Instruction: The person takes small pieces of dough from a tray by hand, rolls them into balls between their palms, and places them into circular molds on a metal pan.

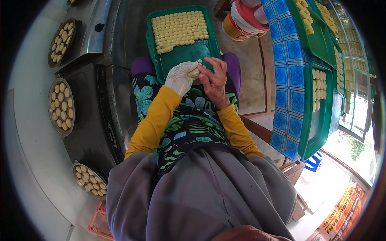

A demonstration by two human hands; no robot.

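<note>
My left hand [181,77], in a thin translucent glove, holds a lump of pale dough [194,72] between thumb and fingers. Close beside it, my bare right hand [214,78] has its fingers bent and spread, the fingertips near or at the lump; whether they touch it is unclear. Both hands are over the near edge of a green plastic tray [181,60] lying across my lap. Close rows of small pale dough balls [181,28] cover the tray's far part. A few small dough pieces [200,61] show just beyond my fingers, partly hidden by them.
Round metal pans of dough pieces [62,105] stand on a black stove [87,120] at the left. At the right, a table with a blue patterned cloth [282,78] bears green trays [313,141] with more dough pieces. A red-lidded bucket [241,24] stands beyond my right knee.
</note>
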